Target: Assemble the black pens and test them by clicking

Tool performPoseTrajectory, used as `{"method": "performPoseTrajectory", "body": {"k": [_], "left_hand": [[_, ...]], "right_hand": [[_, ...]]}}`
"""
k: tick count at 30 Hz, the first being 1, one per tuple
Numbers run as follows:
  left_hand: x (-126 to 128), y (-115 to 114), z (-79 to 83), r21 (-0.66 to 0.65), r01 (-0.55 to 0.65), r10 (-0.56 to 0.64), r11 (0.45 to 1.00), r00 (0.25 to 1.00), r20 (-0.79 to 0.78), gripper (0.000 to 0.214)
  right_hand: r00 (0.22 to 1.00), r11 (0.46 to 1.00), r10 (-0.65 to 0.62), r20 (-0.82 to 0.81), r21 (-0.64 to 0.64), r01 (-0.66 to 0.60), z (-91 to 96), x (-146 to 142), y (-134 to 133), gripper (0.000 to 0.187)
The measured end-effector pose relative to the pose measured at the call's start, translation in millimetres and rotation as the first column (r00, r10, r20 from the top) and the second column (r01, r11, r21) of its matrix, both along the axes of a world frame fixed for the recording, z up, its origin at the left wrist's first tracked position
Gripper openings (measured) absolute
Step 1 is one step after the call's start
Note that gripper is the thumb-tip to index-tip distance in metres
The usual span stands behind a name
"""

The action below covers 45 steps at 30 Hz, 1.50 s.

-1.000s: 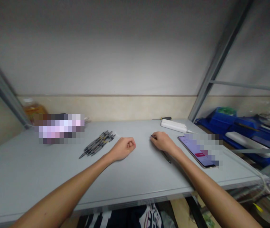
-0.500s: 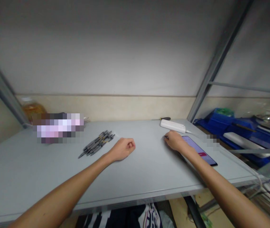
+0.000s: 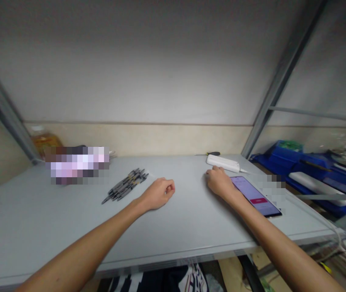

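Observation:
My left hand [image 3: 160,194] rests on the grey-white table [image 3: 173,231] in a loose fist, with nothing visible in its curled fingers. Just left of it lies a bundle of dark pens [image 3: 125,186], side by side at a slant; the hand is apart from them. My right hand [image 3: 220,181] is on the table to the right, fingers bent down and closed. Whatever may be under those fingers is hidden. Beside that wrist a phone [image 3: 256,196] lies flat with its screen lit, partly behind the forearm.
A white power strip [image 3: 223,163] with a cable and a screwdriver [image 3: 212,154] lie near the wall. At the back left stand a bottle of amber liquid [image 3: 45,142] and a blurred-out item [image 3: 80,165]. Blue trays [image 3: 297,158] sit past the metal post on the right.
My right hand has shifted slightly left and toward me, uncovering more of the phone. A small dark thing at its fingertips no longer shows. The left hand stays nearly still.

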State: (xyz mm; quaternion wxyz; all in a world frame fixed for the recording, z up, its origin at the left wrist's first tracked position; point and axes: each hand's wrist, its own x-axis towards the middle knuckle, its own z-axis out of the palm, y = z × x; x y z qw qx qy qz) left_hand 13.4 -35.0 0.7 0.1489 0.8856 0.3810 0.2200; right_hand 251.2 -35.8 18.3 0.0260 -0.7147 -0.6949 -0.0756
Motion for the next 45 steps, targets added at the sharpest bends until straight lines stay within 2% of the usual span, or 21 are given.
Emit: {"method": "performPoseTrajectory", "body": {"k": [2,4,8,12,15,21,26,29,32,35,37,40,42,45], "left_hand": [[-0.5,-1.5,1.6,0.114,-0.03,0.039,0.993,0.996,-0.084,0.014],[-1.0,-3.5,4.1,0.227,-0.097,0.139,0.969,0.975,-0.176,0.015],[-3.6,-6.2,10.5,0.422,-0.29,0.434,0.859,0.848,-0.302,0.022],[-11.2,-2.7,14.6,0.487,-0.435,0.622,0.758,0.708,-0.335,0.027],[-17.9,3.3,13.9,0.466,-0.473,0.651,0.748,0.659,-0.377,0.03],[-21.9,11.8,8.3,0.415,-0.452,0.61,0.79,0.645,-0.46,0.032],[-21.0,10.8,11.2,0.4,-0.413,0.571,0.818,0.667,-0.48,0.033],[-19.4,9.7,12.2,0.378,-0.38,0.527,0.844,0.716,-0.458,0.035],[-14.8,9.5,8.7,0.325,-0.257,0.372,0.91,0.852,-0.368,0.036],[-7.9,10.1,2.0,0.227,-0.121,0.159,0.966,0.975,-0.158,0.022],[-3.7,11.3,-2.1,0.149,-0.079,0.08,0.986,0.997,0.0,0.013],[-0.9,13.8,-5.9,0.071,-0.063,0.051,0.995,0.985,0.165,0.01],[-1.2,15.2,-6.8,0.068,-0.058,0.043,0.996,0.98,0.196,0.011],[-3.6,16.2,-6.7,0.115,-0.06,0.044,0.991,0.989,0.141,0.012]], "right_hand": [[0.998,0.999,0.05,-0.045,0.011,-0.05,-1.7,-11.9,1.4,0.034],[0.99,0.994,0.112,-0.089,0.013,-0.111,-3.3,-23.1,3.5,0.033],[0.961,0.971,0.237,-0.144,0.034,-0.235,-3.9,-44.0,7.5,0.032],[0.918,0.936,0.351,-0.184,0.091,-0.34,-3.8,-63.8,9.3,0.029],[0.856,0.89,0.453,-0.249,0.17,-0.422,-9.0,-74.5,8.2,0.025],[0.721,0.811,0.585,-0.37,0.266,-0.521,-23.5,-78.0,5.3,0.016],[0.705,0.813,0.582,-0.406,0.273,-0.515,-24.4,-74.1,6.9,0.013],[0.7,0.809,0.587,-0.406,0.276,-0.519,-24.4,-73.7,7.6,0.013],[0.697,0.804,0.595,-0.401,0.279,-0.526,-24.5,-73.4,7.1,0.017],[0.672,0.785,0.619,-0.406,0.288,-0.549,-24.3,-72.3,6.9,0.024],[0.65,0.765,0.643,-0.405,0.29,-0.576,-24.8,-71.9,8.0,0.023],[0.647,0.755,0.653,-0.394,0.266,-0.599,-27.3,-73.2,11.1,0.013],[0.651,0.754,0.653,-0.386,0.259,-0.604,-29.0,-74.5,13.4,0.01],[0.661,0.774,0.632,-0.404,0.284,-0.566,-28.9,-73.8,16.2,0.014]]}}
